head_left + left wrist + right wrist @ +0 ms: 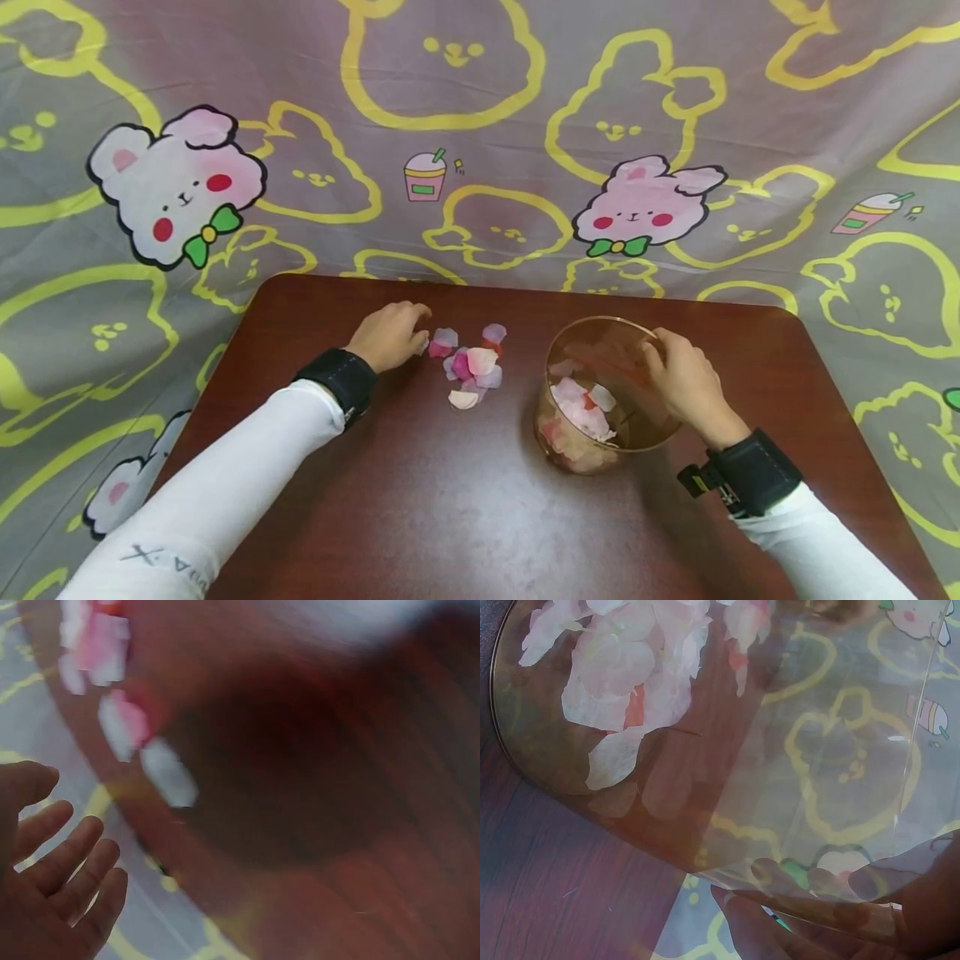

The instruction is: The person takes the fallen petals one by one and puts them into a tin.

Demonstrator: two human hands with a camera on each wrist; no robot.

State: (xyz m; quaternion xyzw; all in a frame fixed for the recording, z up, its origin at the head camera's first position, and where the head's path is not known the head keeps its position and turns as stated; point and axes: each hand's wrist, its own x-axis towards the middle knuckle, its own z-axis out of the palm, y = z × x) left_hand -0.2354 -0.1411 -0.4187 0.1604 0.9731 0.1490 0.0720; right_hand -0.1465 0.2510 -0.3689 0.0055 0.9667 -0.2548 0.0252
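Petals, left of 1 amber tub: gathering apparently underway, left hand spread beside them, right hand gripping tub, pinch likely next.

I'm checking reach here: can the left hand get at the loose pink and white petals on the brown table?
Likely yes: the left hand is close beside the loose petals, with nothing visible between them. The transparent amber round container, held by the right hand, is on their other side.

Head view high, downward; wrist views close; table shared.
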